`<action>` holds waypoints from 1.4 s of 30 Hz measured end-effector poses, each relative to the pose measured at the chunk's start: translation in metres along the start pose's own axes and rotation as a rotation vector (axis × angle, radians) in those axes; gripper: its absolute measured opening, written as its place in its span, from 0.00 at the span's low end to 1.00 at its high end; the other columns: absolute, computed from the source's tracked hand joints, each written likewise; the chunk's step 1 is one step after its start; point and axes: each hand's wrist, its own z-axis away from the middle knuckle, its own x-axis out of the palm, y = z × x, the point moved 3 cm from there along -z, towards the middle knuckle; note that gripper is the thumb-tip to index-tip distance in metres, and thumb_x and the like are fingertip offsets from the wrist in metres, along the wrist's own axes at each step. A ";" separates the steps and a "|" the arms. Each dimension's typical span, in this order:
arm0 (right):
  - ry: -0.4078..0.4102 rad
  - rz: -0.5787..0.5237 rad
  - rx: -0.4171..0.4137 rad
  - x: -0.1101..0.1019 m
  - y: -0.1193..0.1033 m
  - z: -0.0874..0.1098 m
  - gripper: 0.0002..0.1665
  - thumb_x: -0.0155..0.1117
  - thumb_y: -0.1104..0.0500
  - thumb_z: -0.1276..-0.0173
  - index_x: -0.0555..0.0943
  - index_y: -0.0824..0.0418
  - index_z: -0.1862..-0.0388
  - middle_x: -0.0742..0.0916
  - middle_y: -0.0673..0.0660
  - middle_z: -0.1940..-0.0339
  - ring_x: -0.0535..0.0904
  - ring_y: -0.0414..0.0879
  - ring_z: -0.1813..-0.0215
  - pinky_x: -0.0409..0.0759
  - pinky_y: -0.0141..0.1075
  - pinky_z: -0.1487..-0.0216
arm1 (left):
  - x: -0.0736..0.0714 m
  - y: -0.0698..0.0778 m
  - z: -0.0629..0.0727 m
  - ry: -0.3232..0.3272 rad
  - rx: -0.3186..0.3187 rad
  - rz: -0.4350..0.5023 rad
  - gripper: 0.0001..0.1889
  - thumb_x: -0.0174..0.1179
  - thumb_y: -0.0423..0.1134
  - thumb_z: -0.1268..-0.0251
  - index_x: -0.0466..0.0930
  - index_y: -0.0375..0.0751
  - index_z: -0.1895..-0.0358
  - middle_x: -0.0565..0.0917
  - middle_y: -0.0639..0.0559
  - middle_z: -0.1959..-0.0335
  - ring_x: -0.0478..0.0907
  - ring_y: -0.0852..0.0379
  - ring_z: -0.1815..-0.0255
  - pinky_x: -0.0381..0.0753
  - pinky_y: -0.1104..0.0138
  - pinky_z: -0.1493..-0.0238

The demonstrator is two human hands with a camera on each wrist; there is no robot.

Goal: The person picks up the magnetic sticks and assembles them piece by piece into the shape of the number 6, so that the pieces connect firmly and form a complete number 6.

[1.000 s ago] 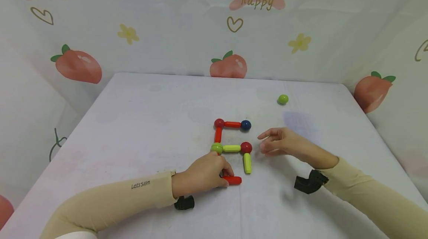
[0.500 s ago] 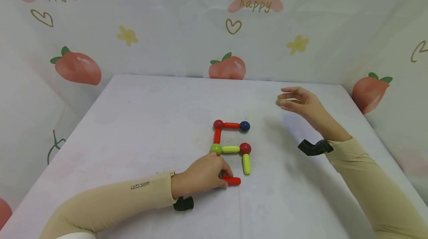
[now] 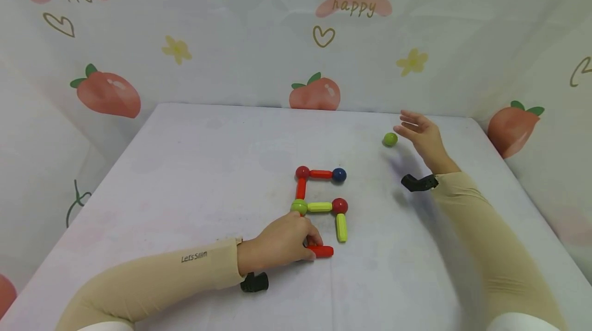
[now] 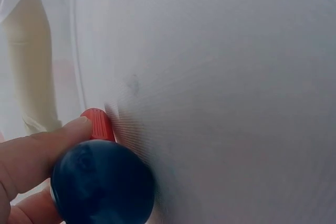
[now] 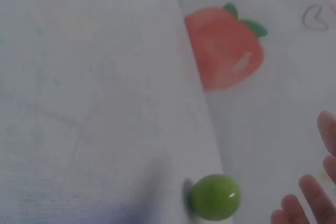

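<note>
My left hand pinches a red stick near its end on the table. In the left wrist view, a dark blue ball joins that red stick; the head view shows almost none of this ball. Just beyond the hand, a green ball links to a red stick and a yellow-green stick. My right hand hovers at the far right with fingers spread and nothing held. A loose green ball lies left of its fingertips, apart from them.
A red ball, a red stick and a blue ball form the figure's far side. Another red ball carries a yellow-green stick pointing toward me. A printed cloth hangs behind the white table.
My right hand went from beside the figure to the loose green ball, fingers around it half a second ago, then drew back right without it. My left hand stays put.
</note>
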 end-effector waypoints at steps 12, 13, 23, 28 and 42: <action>-0.170 0.204 0.182 0.013 0.027 -0.023 0.41 0.61 0.53 0.30 0.57 0.65 0.24 0.64 0.69 0.26 0.57 0.62 0.25 0.55 0.52 0.26 | 0.000 -0.002 -0.002 0.005 0.020 0.003 0.09 0.73 0.38 0.49 0.89 0.52 0.63 0.80 0.66 0.76 0.71 0.66 0.65 0.72 0.75 0.67; -0.186 0.216 0.187 0.013 0.028 -0.024 0.41 0.61 0.54 0.30 0.57 0.65 0.25 0.64 0.69 0.26 0.57 0.61 0.25 0.55 0.52 0.26 | 0.000 -0.002 -0.002 0.005 0.021 0.003 0.09 0.73 0.38 0.49 0.89 0.51 0.63 0.80 0.66 0.76 0.71 0.66 0.66 0.72 0.75 0.67; -0.234 0.246 0.206 0.012 0.029 -0.022 0.36 0.63 0.55 0.32 0.64 0.65 0.28 0.70 0.65 0.31 0.64 0.52 0.34 0.62 0.42 0.34 | -0.001 -0.002 -0.003 0.000 0.015 0.005 0.09 0.73 0.37 0.49 0.89 0.51 0.63 0.80 0.65 0.76 0.71 0.66 0.67 0.72 0.75 0.67; -0.220 0.271 0.208 0.011 0.031 -0.023 0.36 0.65 0.55 0.33 0.66 0.65 0.29 0.71 0.65 0.31 0.65 0.51 0.35 0.64 0.36 0.41 | -0.001 -0.002 -0.003 -0.001 0.014 0.005 0.09 0.73 0.37 0.49 0.89 0.51 0.63 0.80 0.65 0.76 0.71 0.66 0.66 0.72 0.75 0.66; -0.253 0.122 0.203 0.012 0.015 -0.014 0.34 0.63 0.59 0.31 0.66 0.72 0.31 0.81 0.36 0.62 0.77 0.27 0.59 0.76 0.21 0.55 | 0.000 -0.002 -0.003 -0.001 0.011 -0.001 0.08 0.73 0.37 0.49 0.89 0.51 0.64 0.80 0.66 0.76 0.70 0.65 0.64 0.72 0.75 0.67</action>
